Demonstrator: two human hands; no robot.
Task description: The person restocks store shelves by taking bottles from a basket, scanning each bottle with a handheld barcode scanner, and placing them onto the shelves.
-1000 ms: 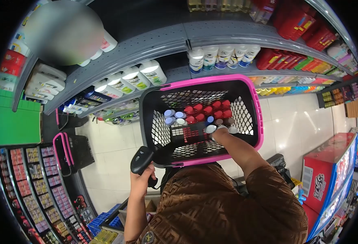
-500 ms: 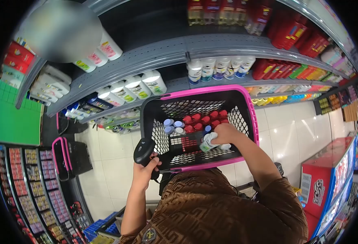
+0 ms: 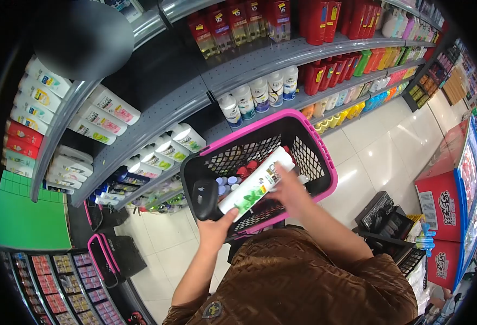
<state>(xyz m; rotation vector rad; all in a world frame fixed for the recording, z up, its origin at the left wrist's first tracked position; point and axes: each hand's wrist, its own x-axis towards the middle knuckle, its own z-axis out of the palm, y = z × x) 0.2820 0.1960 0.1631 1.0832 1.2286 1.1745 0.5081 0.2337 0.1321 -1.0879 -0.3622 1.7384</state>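
A white bottle with green print (image 3: 254,187) lies slantwise above the basket, its cap at the upper right. My right hand (image 3: 288,187) is closed on its cap end and slightly blurred. At its lower end my left hand (image 3: 215,233) is wrapped round the black scanner (image 3: 205,197), with the thumb against the bottle. Below them, the black basket with a pink rim (image 3: 325,146) holds red-capped bottles (image 3: 244,172) and pale blue-capped bottles (image 3: 222,181), partly hidden by the white bottle.
Shelves (image 3: 222,81) of bottles curve across the back and left. Black baskets with pink handles (image 3: 124,260) stand on the floor at the left. A red and blue freezer (image 3: 444,206) is at the right, near a black crate (image 3: 376,208). A rack of small packs fills the lower left.
The white bottle has come up out of the basket in my right hand and now reaches my left hand. The view has turned, and the basket appears tilted.
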